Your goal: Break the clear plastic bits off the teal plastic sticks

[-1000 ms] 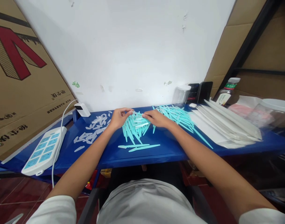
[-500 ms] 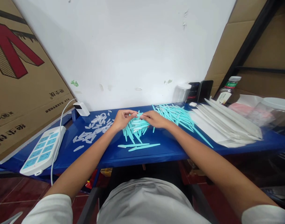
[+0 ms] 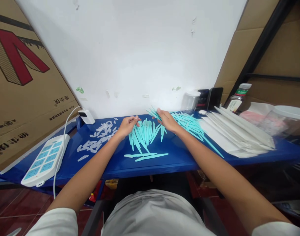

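My right hand (image 3: 166, 119) is closed around a small bunch of slim turquoise plastic sticks (image 3: 152, 111), whose tips fan out to the left above the table. Just left of it, my left hand (image 3: 128, 125) has thumb and fingers pinched together; whatever lies between them is too small to make out. Below and between the hands a row of turquoise sticks (image 3: 142, 135) lies with narrow ends toward me. Two loose sticks (image 3: 152, 157) lie crosswise in front. Behind my right wrist spreads a larger heap of them (image 3: 189, 124).
Small clear plastic pieces (image 3: 98, 136) lie scattered at left, near a power strip (image 3: 45, 160) and a white charger (image 3: 86, 116). At right are white packets (image 3: 240, 131), a lidded jar (image 3: 191, 100), phones (image 3: 215, 98) and a bottle (image 3: 238, 98). The blue table (image 3: 140, 167) meets a white wall.
My hands were together over the row of sticks. The right has moved up and right with a bunch of sticks; the left has drawn slightly left, uncovering the row.
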The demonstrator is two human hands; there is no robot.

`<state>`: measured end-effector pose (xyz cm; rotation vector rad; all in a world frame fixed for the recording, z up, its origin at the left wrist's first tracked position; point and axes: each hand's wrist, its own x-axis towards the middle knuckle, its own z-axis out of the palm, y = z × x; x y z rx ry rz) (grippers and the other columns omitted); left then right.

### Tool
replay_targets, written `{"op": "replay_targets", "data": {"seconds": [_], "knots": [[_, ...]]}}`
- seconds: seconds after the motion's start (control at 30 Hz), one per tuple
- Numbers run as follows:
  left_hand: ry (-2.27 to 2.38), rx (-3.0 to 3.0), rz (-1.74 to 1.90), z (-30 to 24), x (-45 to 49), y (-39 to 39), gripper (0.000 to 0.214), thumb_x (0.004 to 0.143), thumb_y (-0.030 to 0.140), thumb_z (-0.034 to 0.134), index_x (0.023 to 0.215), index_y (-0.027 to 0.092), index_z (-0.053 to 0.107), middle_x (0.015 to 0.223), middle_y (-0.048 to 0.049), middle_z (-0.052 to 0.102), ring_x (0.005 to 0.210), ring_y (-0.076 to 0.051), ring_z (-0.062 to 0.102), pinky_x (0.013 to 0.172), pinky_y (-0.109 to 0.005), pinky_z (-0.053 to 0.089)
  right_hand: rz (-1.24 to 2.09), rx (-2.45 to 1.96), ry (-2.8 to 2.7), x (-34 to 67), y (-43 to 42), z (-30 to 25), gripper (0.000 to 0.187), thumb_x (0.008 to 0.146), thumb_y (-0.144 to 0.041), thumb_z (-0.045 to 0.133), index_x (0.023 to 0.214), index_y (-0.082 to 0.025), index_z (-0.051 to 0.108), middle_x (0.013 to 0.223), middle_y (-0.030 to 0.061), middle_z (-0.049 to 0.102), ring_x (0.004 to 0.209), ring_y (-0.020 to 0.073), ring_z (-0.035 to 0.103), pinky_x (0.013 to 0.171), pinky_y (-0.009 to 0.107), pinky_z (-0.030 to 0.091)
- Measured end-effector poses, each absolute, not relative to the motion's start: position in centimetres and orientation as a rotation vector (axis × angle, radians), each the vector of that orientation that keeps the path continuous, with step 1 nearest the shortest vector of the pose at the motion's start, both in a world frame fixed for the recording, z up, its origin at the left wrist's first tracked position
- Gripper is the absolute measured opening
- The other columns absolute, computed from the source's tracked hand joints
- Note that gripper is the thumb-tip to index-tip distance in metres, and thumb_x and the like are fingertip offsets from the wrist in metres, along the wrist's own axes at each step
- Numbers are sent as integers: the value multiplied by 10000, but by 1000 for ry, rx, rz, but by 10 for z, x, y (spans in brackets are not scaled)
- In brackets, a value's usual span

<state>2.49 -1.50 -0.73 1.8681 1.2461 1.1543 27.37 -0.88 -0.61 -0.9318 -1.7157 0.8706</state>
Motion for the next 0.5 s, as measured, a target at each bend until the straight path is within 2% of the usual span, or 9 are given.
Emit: {"op": "replay_targets", "data": {"seconds": [0.13, 0.27, 0.37, 0.5], "knots": [[1236, 1872, 1146, -7, 27, -16, 590, 919, 683, 543, 685, 156, 670, 985, -140, 758, 840, -202, 639, 627, -261, 408, 1065, -876, -1652, 276, -11, 2, 793, 907, -885, 238, 868, -190, 617, 573, -9, 411, 478, 132, 343, 453, 278, 289], [1252, 1878, 1122, -7, 26, -15, 600, 917, 695, 528, 693, 157, 668, 1034, -132, 763, 833, -196, 647, 619, -263, 409, 1146, -789, -1601, 278, -11, 5, 823, 883, -910, 234, 896, -192, 637, 553, -23, 397, 428, 111, 274, 405, 266, 214], [1229, 1887, 1129, -10, 25, -13, 569, 896, 693, 565, 744, 160, 690, 925, -114, 763, 879, -215, 664, 662, -271, 436, 1138, -793, -1541, 276, -11, 4, 806, 869, -923, 260, 833, -198, 611, 581, -6, 443, 468, 123, 358, 428, 261, 284], [1214, 1851, 1120, -12, 24, -11, 493, 847, 637, 674, 946, 157, 735, 735, -50, 707, 770, -195, 652, 682, -278, 450, 1051, -824, -1471, 273, -10, 0, 734, 875, -905, 322, 751, -217, 548, 665, 27, 538, 629, 172, 527, 602, 299, 481]]}}
